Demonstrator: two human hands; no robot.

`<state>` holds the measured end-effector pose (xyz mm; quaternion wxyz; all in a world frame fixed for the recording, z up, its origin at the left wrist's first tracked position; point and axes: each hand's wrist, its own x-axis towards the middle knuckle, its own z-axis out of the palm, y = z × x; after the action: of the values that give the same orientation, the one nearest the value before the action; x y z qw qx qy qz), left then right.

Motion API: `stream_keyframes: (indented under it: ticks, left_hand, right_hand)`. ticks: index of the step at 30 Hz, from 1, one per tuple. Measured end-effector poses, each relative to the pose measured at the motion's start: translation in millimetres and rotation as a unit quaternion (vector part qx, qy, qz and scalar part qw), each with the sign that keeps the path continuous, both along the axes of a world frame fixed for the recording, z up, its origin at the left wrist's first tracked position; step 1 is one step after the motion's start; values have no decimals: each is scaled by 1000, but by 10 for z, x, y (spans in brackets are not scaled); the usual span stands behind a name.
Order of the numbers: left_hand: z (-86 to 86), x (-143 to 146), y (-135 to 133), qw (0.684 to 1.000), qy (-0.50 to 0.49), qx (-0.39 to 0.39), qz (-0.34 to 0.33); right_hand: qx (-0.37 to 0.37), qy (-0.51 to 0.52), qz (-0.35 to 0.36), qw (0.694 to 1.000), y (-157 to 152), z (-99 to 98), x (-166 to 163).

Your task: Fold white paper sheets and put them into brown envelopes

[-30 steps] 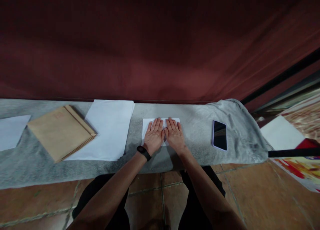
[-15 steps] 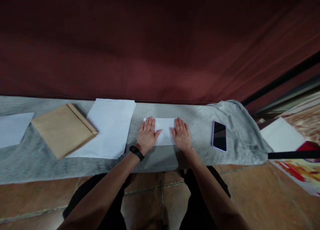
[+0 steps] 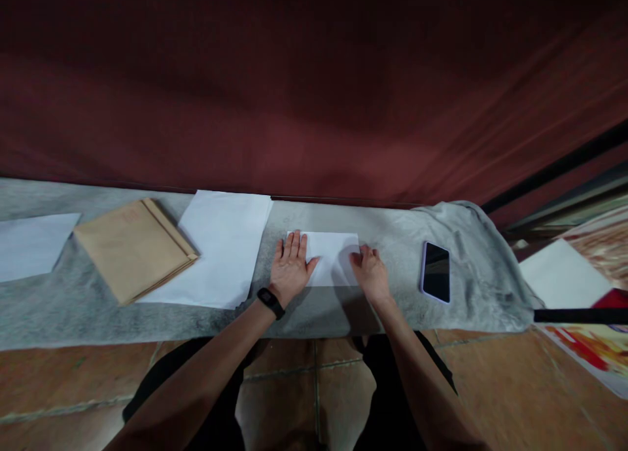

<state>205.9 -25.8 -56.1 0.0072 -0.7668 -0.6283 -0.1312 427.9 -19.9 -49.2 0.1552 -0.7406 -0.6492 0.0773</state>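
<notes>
A small white sheet of paper lies flat on the grey cloth in front of me. My left hand, with a black band at the wrist, rests palm down on its left end, fingers stretched out and thumb apart. At the right edge of the sheet, my right hand has its fingers curled in, with thumb and forefinger closed at the paper's edge. The undersides of those fingers are hidden.
To the left, brown envelopes overlap a stack of larger white paper. Another white sheet lies farther left. A phone in a pale purple case is on the right. The grey cloth covers a narrow bench before a dark red curtain.
My right hand has gone from lying flat on the sheet to curled fingers at its right edge, shifting slightly right. My left hand stays flat on the left end.
</notes>
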Motion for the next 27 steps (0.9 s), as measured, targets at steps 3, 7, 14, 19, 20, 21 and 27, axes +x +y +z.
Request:
stream_keyframes:
  ticks: [3,7,14,19,20,21,27]
  left_hand:
    - [-23,-13,6,1000,0,6,-1]
    - [-41,-32,36,1000,-27,2,-3]
    - [168,-75,192,963,-268,-14,24]
    - [331,-217,321,888,-455,41,43]
    - [354,-263,348,870,-487,54,54]
    - [378,-312,375,849,-520,64,66]
    - [577,-486,397,805,-591,-19,41]
  right_hand:
    - [-30,44,-21,998,23,4,-9]
    - [-22,153,12,988,87,46,26]
    - [244,339,1,909,32,574,140]
    - [383,170,201,886,-210,743,104]
    - [373,138,261,880,-251,717,71]
    - [357,111,310,874,-286,678,34]
    - [215,-12,442,871,-446,370,-162]
